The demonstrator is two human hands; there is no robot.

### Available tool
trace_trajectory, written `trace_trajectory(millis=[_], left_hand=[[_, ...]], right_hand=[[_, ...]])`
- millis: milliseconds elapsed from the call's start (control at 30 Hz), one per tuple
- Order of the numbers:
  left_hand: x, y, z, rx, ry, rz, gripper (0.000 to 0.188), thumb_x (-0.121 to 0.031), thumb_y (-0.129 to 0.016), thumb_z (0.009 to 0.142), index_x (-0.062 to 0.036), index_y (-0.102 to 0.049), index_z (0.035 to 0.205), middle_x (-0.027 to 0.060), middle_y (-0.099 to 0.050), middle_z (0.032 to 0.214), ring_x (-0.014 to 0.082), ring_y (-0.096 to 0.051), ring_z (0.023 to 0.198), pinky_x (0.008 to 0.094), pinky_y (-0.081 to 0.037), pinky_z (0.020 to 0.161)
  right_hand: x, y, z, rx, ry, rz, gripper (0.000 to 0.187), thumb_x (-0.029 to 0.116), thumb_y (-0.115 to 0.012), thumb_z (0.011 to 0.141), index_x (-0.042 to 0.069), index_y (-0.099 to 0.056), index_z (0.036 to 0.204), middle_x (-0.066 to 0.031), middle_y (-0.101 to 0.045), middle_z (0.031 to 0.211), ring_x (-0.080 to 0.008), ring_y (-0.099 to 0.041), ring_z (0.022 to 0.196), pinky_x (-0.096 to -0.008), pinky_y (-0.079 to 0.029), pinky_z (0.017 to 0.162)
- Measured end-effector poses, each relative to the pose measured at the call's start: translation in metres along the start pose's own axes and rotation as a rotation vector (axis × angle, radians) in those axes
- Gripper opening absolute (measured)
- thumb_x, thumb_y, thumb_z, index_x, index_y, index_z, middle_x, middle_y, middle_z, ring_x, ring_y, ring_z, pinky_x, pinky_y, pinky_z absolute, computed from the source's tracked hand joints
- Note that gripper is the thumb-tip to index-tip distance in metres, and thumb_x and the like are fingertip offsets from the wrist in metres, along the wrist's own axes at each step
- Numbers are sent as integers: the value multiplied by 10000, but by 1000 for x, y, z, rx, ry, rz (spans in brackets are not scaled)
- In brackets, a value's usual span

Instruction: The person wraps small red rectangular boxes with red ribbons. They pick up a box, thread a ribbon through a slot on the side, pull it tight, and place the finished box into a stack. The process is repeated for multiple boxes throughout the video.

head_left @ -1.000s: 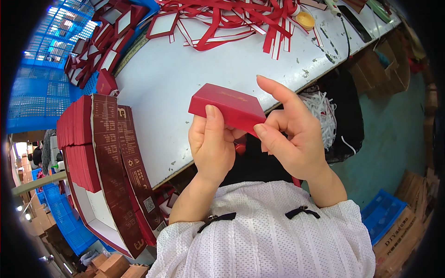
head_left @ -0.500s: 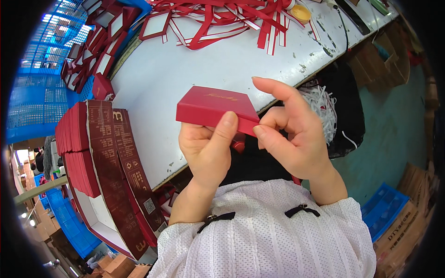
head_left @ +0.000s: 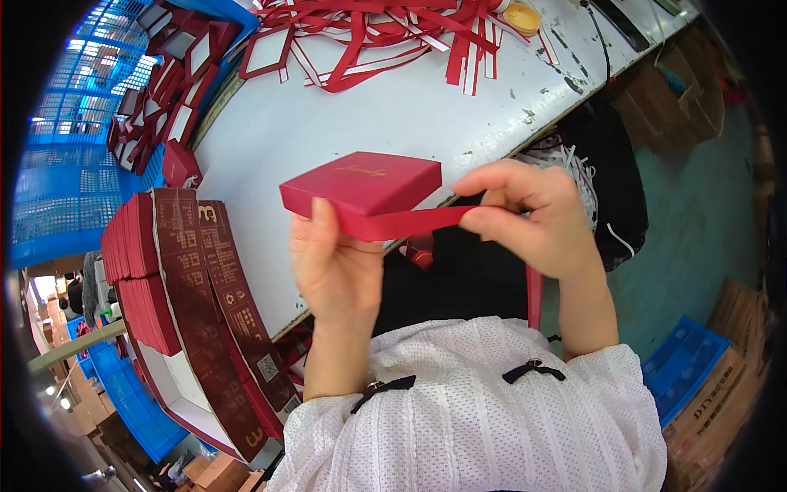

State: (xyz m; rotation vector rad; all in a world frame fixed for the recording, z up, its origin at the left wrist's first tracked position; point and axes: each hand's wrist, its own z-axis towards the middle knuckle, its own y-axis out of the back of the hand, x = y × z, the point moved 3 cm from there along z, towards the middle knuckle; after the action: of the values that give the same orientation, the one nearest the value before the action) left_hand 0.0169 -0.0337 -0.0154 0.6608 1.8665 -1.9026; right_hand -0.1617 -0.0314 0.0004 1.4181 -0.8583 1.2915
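The left hand [head_left: 336, 266] is curled about half closed round the flat, dark-red square box with gilt lettering on its lid [head_left: 361, 176], its thumb upright against the near side and its fingers underneath. That grip probably serves to keep the lid level and face up while leaving the top and the right end free. The box is held in the air over the near edge of the white, paint-chipped table [head_left: 320, 123], in front of the chest, likely so both hands can work round it

The right hand [head_left: 537, 217] is nearly closed, thumb against bent fingers, pinching the smooth, narrow red ribbon [head_left: 422, 220]; its index finger arches above. The ribbon lies along the box's near side and runs off taut to the right, its tension apparently resisted by the left thumb. A red strip hangs below the right wrist; whether it is the same ribbon cannot be told

Loose red-and-white ribbons [head_left: 369, 37] lie at the far side, out of the way yet seemingly within reach. The printed maroon carton [head_left: 193, 328] stands at the left, its red boxes [head_left: 131, 238] packed in rows, presumably to save space
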Motion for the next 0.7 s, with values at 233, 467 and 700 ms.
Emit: trace_trajectory(millis=[233, 467, 700], left_hand=[[-1, 3, -4, -16, 203, -558, 248, -143, -383, 861, 57, -466, 982, 203, -510, 1024, 309, -498, 984, 463, -423, 841], [1, 4, -8, -32, 248, -650, 290, -186, -391, 860, 67, -459, 986, 221, -497, 1038, 334, -494, 982, 510, -405, 834], [21, -4, -1, 187, -84, 18, 302, -269, -431, 849, -23, -476, 1018, 112, -504, 1070, 238, -481, 1009, 411, -396, 861]], right_hand=[[-6, 1, 4, -117, 156, 129, 183, -53, -535, 724, -31, -578, 901, -64, -593, 701, -79, -567, 613, -162, -434, 535], [-6, -1, 7, -103, 105, 133, 164, -45, -531, 736, -34, -575, 894, -74, -598, 741, -88, -571, 645, -174, -447, 561], [-4, -20, -2, -178, 56, 209, 105, 15, -564, 731, -19, -572, 830, -61, -598, 668, -60, -548, 591, -191, -427, 517]])
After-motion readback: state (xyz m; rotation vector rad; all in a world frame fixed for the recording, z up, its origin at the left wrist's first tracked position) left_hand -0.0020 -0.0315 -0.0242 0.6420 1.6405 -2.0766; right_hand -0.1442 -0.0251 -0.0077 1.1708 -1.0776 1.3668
